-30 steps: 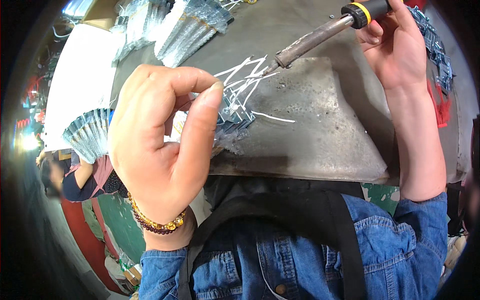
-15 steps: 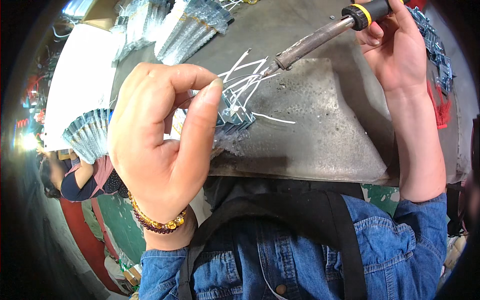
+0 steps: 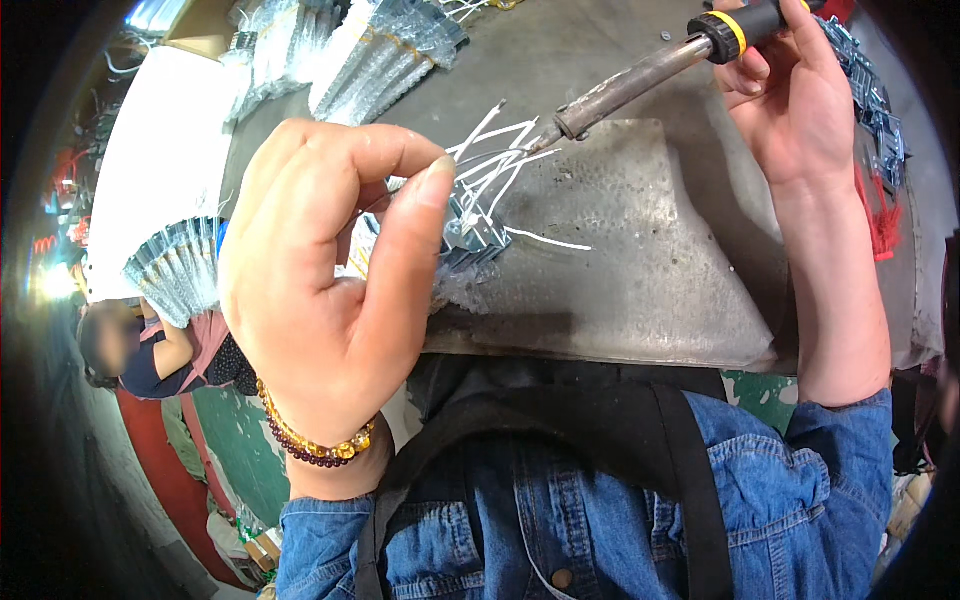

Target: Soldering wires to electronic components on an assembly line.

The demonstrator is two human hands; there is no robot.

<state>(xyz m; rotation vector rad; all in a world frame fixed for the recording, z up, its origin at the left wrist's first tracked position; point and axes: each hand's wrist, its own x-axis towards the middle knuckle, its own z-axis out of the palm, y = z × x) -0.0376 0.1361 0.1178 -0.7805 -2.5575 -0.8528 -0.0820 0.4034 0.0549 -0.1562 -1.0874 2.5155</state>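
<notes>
My right hand (image 3: pixel 795 110) grips the black handle of a soldering iron (image 3: pixel 640 85), a yellow ring near its front end. The iron slants down to the left, its tip among several thin white wires (image 3: pixel 490 165). Between thumb and forefinger, my left hand (image 3: pixel 330 240) pinches a strand of solder wire (image 3: pixel 480 158) that runs to the iron's tip. Beneath the wires lie blue-grey metal parts (image 3: pixel 478 235) on bubble wrap, partly hidden by my left hand. One white wire sticks out to the right over the metal sheet.
A stained metal sheet (image 3: pixel 640 240) lies on the dark table. Bubble-wrapped bundles of metal strips (image 3: pixel 385 60) lie at the back left, with another bundle (image 3: pixel 175 270) at the left. More metal parts (image 3: pixel 870 90) and red strands (image 3: pixel 882 220) line the right edge. Another person (image 3: pixel 165 350) is at far left.
My left hand has shifted slightly right with the solder wire. The iron's tip has moved slightly, staying among the white wires. The person at far left has moved their head.
</notes>
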